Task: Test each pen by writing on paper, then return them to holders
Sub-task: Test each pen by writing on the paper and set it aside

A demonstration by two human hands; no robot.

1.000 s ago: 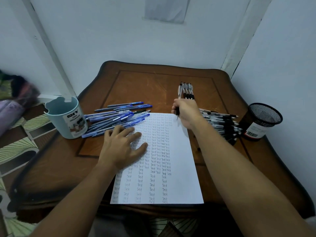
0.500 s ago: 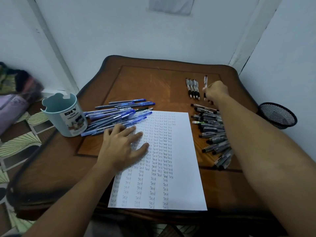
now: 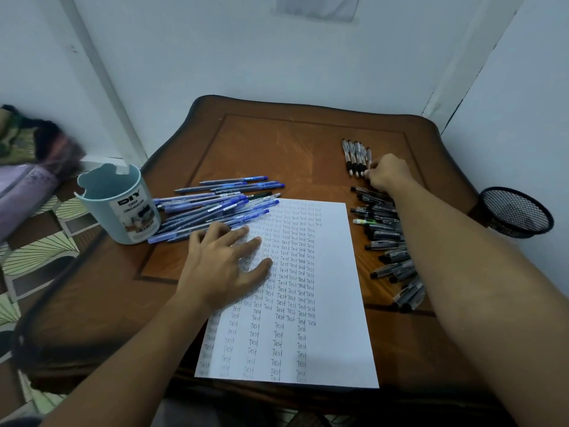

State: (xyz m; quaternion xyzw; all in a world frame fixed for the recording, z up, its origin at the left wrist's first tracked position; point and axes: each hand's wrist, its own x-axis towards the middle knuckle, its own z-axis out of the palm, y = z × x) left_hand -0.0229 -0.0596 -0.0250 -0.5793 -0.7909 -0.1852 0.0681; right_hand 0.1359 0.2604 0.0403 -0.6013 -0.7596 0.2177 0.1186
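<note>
A white paper [image 3: 334, 303] covered with columns of "Test" lies on the wooden table [image 3: 277, 149]. My left hand [image 3: 223, 263] rests flat on its left side, fingers spread. My right hand [image 3: 388, 174] reaches to the far right of the table. Its curled fingertips pinch the lower end of a black pen [image 3: 368, 157]. That pen lies as the rightmost in a short row of black-and-clear pens [image 3: 354, 155]. A heap of blue pens [image 3: 215, 208] lies left of the paper. A heap of black pens [image 3: 385, 238] lies right of it, partly under my right forearm.
A light-blue "DIY desk organizer" cup [image 3: 120, 208] stands at the table's left edge beside the blue pens. A black mesh holder [image 3: 517, 214] stands at the right edge. White walls close in behind and to the right. Cloth items [image 3: 30, 167] lie off the table to the left.
My right hand carried the black pen from the paper's top edge to the far right and laid it down beside the row of pens. The left hand stayed on the paper.
</note>
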